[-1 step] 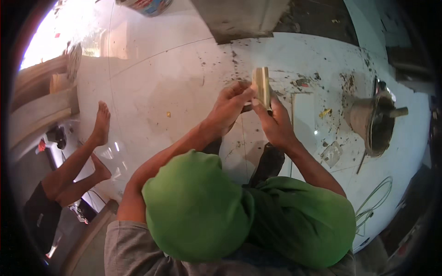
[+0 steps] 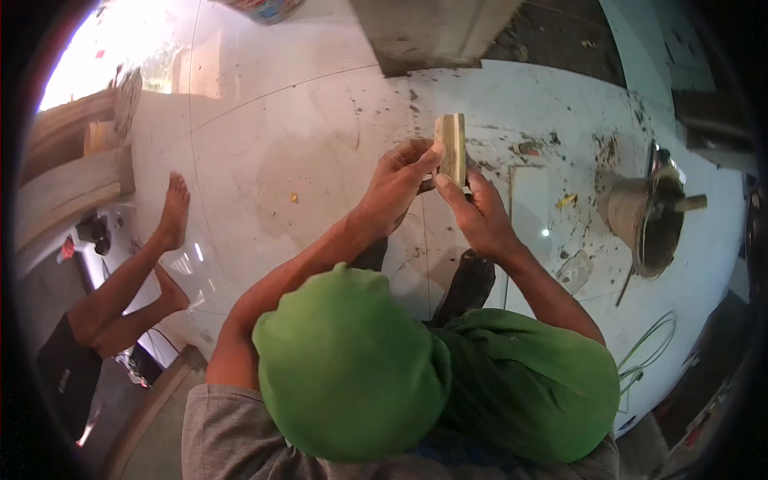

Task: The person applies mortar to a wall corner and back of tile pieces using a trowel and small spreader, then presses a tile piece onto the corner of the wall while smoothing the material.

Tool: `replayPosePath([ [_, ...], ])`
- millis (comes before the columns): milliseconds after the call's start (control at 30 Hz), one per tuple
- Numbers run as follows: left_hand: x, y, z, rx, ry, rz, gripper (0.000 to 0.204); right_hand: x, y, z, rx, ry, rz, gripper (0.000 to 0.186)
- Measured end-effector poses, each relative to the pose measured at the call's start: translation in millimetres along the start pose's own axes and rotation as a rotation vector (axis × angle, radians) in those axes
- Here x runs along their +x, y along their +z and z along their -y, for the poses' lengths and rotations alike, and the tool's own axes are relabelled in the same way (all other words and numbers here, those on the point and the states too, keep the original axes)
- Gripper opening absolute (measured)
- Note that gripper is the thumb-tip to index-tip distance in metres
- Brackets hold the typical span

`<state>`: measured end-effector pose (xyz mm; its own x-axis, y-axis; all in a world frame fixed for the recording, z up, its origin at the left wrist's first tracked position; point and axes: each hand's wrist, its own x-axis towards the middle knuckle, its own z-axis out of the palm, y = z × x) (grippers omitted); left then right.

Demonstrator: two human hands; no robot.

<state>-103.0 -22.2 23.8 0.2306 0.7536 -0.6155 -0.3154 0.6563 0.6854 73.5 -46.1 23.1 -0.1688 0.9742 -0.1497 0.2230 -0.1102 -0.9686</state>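
A small tan rectangular block (image 2: 452, 148) stands upright between both my hands, above a white tiled floor (image 2: 304, 144) speckled with dark bits. The fingers of my left hand (image 2: 400, 182) pinch the block's left side. From below and to the right, my right hand (image 2: 482, 218) grips its lower end, thumb up along the front. Both forearms reach in from the lower edge. Green cloth (image 2: 352, 372) fills the lower middle of the view and hides what lies under it.
A dirty bucket (image 2: 644, 216) with a tool handle sticking out stands at the right. Another person's bare legs and feet (image 2: 156, 248) stretch over the floor at the left. A green cable (image 2: 650, 348) loops at the lower right. Planks (image 2: 72, 188) lie far left.
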Motion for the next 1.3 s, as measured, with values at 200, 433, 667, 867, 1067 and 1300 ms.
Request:
replayPosePath([
  [200, 9, -92, 12, -0.326, 0.132, -0.134, 0.039, 37, -61, 35, -0.267, 0.278, 0.422, 0.05],
  [433, 37, -115, 35, -0.057, 0.195, -0.315, 0.031, 76, -71, 65, -0.586, 0.406, 0.397, 0.051],
  [667, 42, -123, 18, 0.247, 0.267, -0.581, 0.033, 123, 14, 20, -0.839, 0.086, 0.52, 0.059],
  [867, 47, -124, 17, 0.235, 0.302, -0.48, 0.043, 144, 106, -22, -0.589, 0.297, 0.124, 0.059],
  [1067, 42, -131, 8, 0.005, 0.266, -0.413, 0.045, 130, 137, -20, -0.146, 0.429, 0.185, 0.049],
  [1300, 21, -155, 1, -0.101, 0.191, -0.293, 0.051, 124, 122, 28, 0.073, 0.534, 0.481, 0.048],
])
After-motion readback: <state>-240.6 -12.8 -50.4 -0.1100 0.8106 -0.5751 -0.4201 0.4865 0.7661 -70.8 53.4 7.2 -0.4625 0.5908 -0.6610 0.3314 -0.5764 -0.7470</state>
